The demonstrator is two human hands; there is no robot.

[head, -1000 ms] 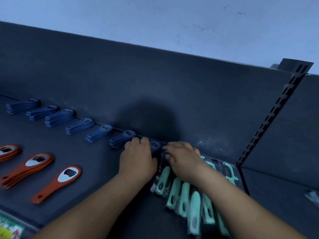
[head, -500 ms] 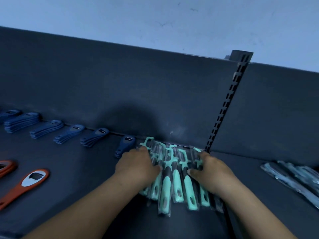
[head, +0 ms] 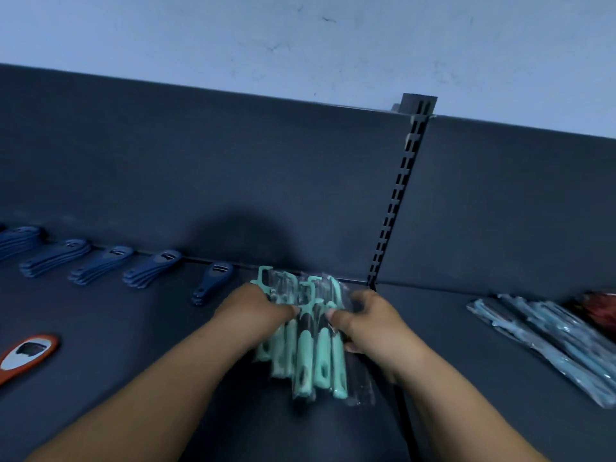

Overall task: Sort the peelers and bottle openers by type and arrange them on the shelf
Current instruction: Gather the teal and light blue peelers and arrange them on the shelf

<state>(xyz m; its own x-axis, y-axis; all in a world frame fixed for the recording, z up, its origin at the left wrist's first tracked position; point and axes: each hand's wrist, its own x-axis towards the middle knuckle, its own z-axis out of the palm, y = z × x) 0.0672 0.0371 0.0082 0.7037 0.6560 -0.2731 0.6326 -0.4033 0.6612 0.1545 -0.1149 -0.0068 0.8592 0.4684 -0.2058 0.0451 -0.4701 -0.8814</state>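
Several mint-green peelers [head: 305,355] in clear wrappers lie bunched side by side on the dark shelf [head: 133,328], heads toward the back wall. My left hand [head: 255,308] presses on the bunch's left side and my right hand [head: 368,320] grips its right side, thumbs nearly meeting over the handles. Small stacks of blue bottle openers [head: 151,268] line the back edge to the left, the nearest one [head: 213,281] just left of my left hand. An orange bottle opener [head: 28,353] lies at the front left.
A slotted upright [head: 396,201] divides the back panel just behind the peelers. On the right shelf section lie several light-blue wrapped tools [head: 546,331] and something red [head: 600,308] at the edge.
Both hands have drawn closer together, squeezing the green peelers into a tighter bunch. The view has swung a little right, so fewer orange openers show.
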